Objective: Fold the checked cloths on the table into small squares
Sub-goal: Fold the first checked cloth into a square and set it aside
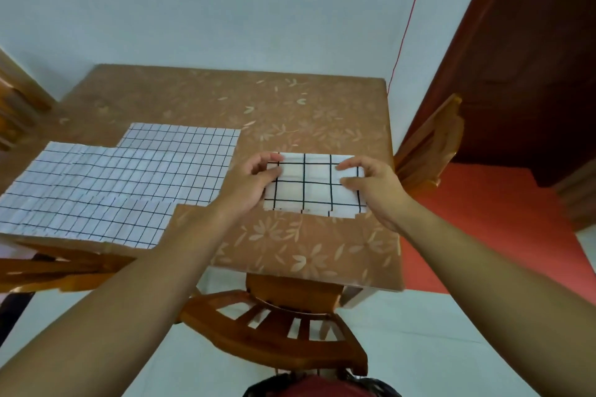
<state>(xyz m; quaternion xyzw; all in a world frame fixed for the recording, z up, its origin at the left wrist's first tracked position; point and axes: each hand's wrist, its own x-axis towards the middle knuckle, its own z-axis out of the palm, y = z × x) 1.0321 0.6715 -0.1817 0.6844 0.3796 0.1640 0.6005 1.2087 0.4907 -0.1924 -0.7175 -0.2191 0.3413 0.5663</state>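
One folded cloth (314, 184) is pinched at its far corners by the left hand (250, 180) and right hand (371, 185), while seemingly three flat cloths (129, 177) are left unfolded on the counter (290, 251).

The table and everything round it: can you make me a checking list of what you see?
Surface: table with a brown flowery cover.
Job's things: folded cloth under both hands; unfolded cloths lying flat, overlapping, to the left.
Clutter: nothing seen.
Grippers: left hand and right hand pinch the folded cloth's side edges.
Cables: thin red cord down the wall.
Surroundings: wooden chair at the near edge, another chair on the right, dark door.
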